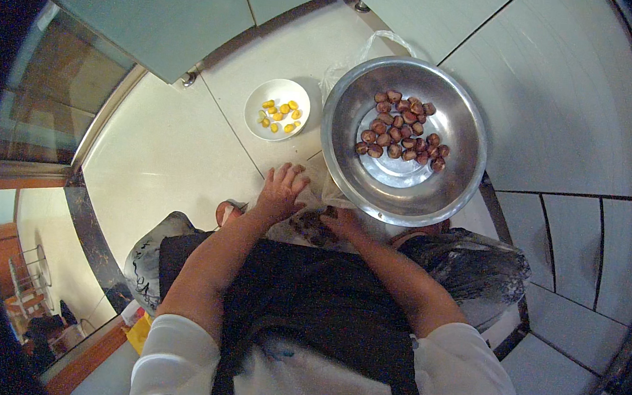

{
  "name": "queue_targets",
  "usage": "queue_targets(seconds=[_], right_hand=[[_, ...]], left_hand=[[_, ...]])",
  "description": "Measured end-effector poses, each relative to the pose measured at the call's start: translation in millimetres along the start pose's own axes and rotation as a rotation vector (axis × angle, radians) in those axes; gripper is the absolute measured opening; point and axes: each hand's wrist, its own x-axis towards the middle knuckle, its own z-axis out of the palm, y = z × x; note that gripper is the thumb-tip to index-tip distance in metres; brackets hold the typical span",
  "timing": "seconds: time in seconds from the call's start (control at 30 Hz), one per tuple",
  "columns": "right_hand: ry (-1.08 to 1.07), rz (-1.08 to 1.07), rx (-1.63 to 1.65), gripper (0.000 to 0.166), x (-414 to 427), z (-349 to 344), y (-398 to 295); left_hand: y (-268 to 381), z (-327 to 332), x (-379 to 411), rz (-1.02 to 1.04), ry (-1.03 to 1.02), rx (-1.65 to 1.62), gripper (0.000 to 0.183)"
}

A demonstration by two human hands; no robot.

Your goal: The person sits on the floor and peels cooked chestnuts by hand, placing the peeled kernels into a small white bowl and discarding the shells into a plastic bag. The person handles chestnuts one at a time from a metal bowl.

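Note:
My left hand hovers over the tiled floor with its fingers apart and nothing visible in it. My right hand is low between my legs, at a clear plastic bag and a heap of dark brown pieces, apparently chestnut shells. Its fingers are partly hidden, so whether it grips anything is unclear. Ahead of the right hand stands a wide stainless steel basin with several brown unpeeled chestnuts in it. Beyond my left hand, a small white bowl holds several yellow peeled chestnuts.
Pale cabinet doors rise close on the right, and another cabinet panel with a short metal foot bounds the far left. Light floor tiles lie left of the bowl. A chair shows through the doorway at left.

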Motion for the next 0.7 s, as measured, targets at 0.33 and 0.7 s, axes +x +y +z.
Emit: queue_targets(seconds=[0.33,0.7], right_hand=[[0.153,0.219,0.156,0.056,30.4,32.2,85.3],[-0.043,0.238,0.035,0.059,16.1,12.7,75.7]], left_hand=[[-24.9,49.9,4.9,0.025,-0.481,0.319,0.049],[-30.9,-3.0,79.8,-0.534,-0.072,0.059,0.080]])
